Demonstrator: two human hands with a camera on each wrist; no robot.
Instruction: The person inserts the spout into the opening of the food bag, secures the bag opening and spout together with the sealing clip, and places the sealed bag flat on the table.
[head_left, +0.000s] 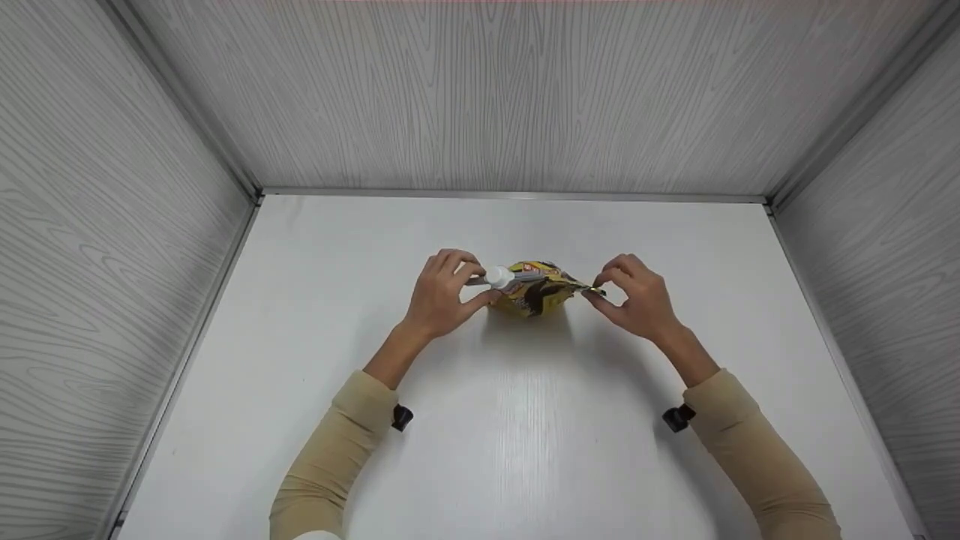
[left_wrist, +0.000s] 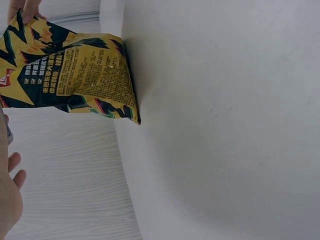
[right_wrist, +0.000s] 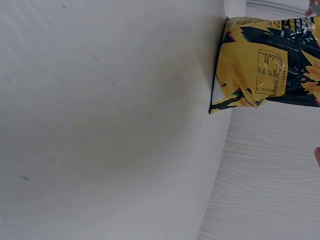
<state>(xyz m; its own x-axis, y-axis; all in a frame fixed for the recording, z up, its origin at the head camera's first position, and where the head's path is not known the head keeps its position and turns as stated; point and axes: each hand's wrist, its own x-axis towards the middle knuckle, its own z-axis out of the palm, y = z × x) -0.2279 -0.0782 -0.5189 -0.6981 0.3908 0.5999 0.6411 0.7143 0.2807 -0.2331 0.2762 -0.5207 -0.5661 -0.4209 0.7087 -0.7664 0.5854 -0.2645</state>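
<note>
A yellow and black snack bag (head_left: 536, 300) stands upright on the white table, its printed back showing in the left wrist view (left_wrist: 92, 75). At its top left my left hand (head_left: 441, 296) holds a grey bar-shaped clip with a white round cap (head_left: 498, 277); the clip lies along the bag's top edge. Whether the clip is fastened on the bag cannot be told. My right hand (head_left: 637, 300) pinches the bag's top right corner between thumb and fingers. The right wrist view shows the bag's other side panel (right_wrist: 260, 67) and just a bit of each hand.
Grey wood-grain panels, such as the back wall (head_left: 480, 97), enclose the white table (head_left: 480, 450) at the back and both sides. A metal strip (head_left: 510, 196) runs along the table's far edge. Small black devices sit at both sleeve cuffs.
</note>
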